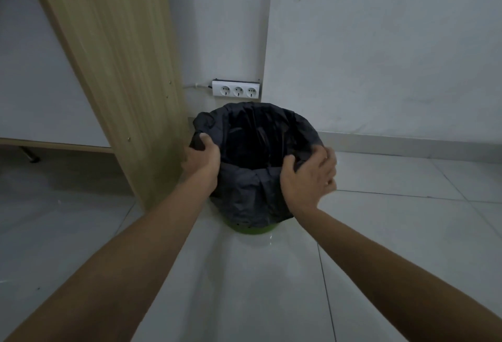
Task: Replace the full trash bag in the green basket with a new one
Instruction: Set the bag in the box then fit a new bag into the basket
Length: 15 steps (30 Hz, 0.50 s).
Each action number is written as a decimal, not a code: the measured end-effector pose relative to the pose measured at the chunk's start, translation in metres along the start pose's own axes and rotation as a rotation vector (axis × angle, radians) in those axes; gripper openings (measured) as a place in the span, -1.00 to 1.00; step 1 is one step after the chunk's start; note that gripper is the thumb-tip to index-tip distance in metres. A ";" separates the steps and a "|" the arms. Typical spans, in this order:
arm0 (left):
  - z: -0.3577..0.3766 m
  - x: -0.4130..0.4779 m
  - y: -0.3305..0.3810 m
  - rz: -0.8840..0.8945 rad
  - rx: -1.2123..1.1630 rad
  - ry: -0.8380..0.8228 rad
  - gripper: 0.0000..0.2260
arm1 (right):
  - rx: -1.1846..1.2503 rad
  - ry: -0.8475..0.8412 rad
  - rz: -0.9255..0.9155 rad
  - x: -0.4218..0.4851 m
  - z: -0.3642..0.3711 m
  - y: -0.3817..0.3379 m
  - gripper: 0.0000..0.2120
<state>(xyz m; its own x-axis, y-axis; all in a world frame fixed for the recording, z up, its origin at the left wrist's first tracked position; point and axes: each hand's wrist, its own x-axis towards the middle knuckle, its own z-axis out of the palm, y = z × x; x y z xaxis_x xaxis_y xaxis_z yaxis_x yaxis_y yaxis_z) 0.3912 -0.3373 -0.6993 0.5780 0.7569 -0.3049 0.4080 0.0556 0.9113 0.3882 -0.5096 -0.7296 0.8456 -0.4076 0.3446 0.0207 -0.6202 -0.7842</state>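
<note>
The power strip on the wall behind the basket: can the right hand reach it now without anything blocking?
Probably yes. The power strip sits above the black bag, with open wall around it; the right hand would first have to release the bag's edge.

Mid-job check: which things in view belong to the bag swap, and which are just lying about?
Part of the job:
black trash bag, draped over the rim
green basket, only its base showing
left hand, gripping the bag's edge
right hand, on the bag's edge

Just around:
power strip on the wall
wooden panel
tiled floor
</note>
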 end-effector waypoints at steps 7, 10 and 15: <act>0.001 -0.041 -0.056 -0.218 -0.398 -0.252 -0.29 | 0.802 -0.479 0.822 -0.034 -0.014 0.007 -0.49; 0.002 -0.053 -0.070 -0.095 -0.396 -0.231 -0.57 | 0.742 -0.427 0.689 -0.046 -0.019 0.007 -0.65; 0.000 -0.055 -0.070 0.046 -0.356 -0.297 -0.80 | 0.678 -0.301 0.520 -0.049 -0.019 0.018 -0.79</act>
<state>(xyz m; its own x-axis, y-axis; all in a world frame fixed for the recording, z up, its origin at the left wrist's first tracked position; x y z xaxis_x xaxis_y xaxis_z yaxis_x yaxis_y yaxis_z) 0.3311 -0.3826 -0.7463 0.7886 0.5472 -0.2806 0.1389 0.2860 0.9481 0.3370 -0.5134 -0.7513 0.9378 -0.2741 -0.2130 -0.1739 0.1602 -0.9716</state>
